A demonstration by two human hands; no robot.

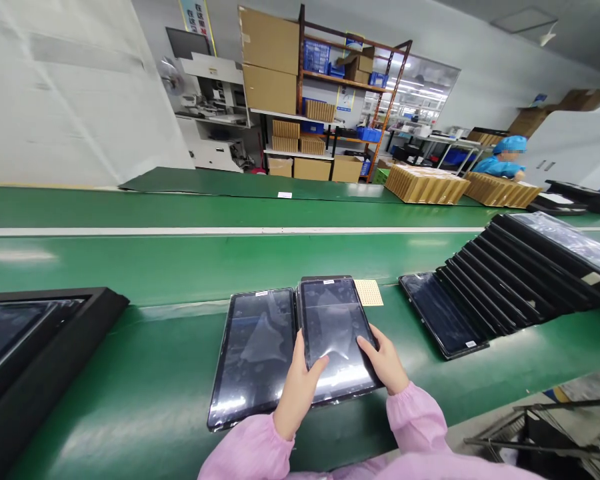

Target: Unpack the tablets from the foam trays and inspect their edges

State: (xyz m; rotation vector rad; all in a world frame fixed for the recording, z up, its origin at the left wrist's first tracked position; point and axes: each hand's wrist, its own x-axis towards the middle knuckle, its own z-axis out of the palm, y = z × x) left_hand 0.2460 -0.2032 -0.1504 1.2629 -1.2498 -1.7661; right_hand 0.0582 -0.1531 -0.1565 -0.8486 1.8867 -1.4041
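Both of my hands grip a dark, glossy tablet screen [333, 320] by its long sides. My left hand [300, 380] has its thumb on the glass at the lower left edge. On the right edge, my right hand [386, 360] also rests its thumb on the glass; the fingers underneath are hidden. A second tablet screen [260, 347] lies flat just left of the held one, partly behind my left hand. Beyond the held screen's upper right corner lies a sheet of small round stickers [370, 293].
On the right, several dark screens lean in a slanted black stack [510, 273], with one screen [445, 317] at its foot. A black foam tray [80, 347] holds a screen at left. Cardboard-divided boxes [425, 185] stand across the green bench [180, 260], near a person in blue [503, 163].
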